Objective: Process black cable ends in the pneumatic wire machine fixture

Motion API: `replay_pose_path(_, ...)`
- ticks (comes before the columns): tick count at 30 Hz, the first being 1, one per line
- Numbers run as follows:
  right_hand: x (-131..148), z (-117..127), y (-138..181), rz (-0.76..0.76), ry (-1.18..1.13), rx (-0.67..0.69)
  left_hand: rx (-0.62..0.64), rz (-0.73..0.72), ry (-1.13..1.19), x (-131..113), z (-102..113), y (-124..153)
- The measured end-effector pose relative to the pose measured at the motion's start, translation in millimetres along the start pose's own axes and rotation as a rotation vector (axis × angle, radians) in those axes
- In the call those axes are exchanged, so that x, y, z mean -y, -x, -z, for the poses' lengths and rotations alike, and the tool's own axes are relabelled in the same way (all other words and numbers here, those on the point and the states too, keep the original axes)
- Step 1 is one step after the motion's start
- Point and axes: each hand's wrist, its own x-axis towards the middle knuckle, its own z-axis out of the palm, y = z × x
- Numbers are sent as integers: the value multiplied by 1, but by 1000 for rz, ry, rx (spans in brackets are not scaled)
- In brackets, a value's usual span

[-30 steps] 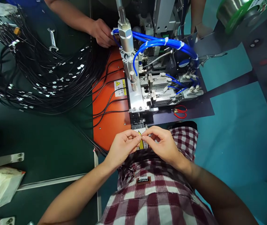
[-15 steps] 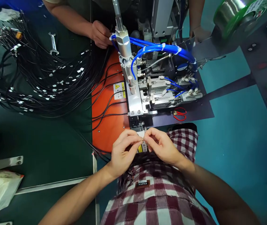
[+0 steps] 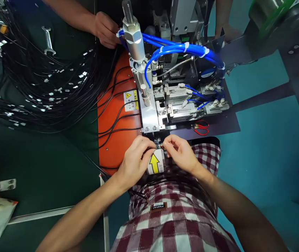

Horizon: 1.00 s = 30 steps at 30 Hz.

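Workpiece (image 3: 160, 145), too small to identify, sits at the front edge of the metal fixture (image 3: 151, 119), just above the yellow arrow label (image 3: 154, 163). The left hand (image 3: 136, 159) and right hand (image 3: 181, 154) both pinch it closed between thumb and fingertips. Orange plate (image 3: 115, 140) lies just left; black cables (image 3: 46, 87) spread beyond, near another person's hand (image 3: 104, 29)

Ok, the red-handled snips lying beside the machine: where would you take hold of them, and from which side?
By the red loops, from the right. The snips lie flat on the dark plate with their tips pointing left at the machine, which crowds that end; the loops face open plate, so a grip likely lands easiest there.
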Motion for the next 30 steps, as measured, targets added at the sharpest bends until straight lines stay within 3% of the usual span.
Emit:
replay_pose_path(5,-7,2,-16,37,114,-29,-35,-288,-285,23,4,-6)
replay_pose_path(13,-10,-2,-17,26,220,-95,-7,-493,-616,35,5,-9)
replay_pose_path(23,-13,-2,-18,33,230,-107,60,-508,-698,38,7,-8)
replay_pose_path(30,-15,-3,-17,12,177,-105,25,-510,-732,38,5,-8)
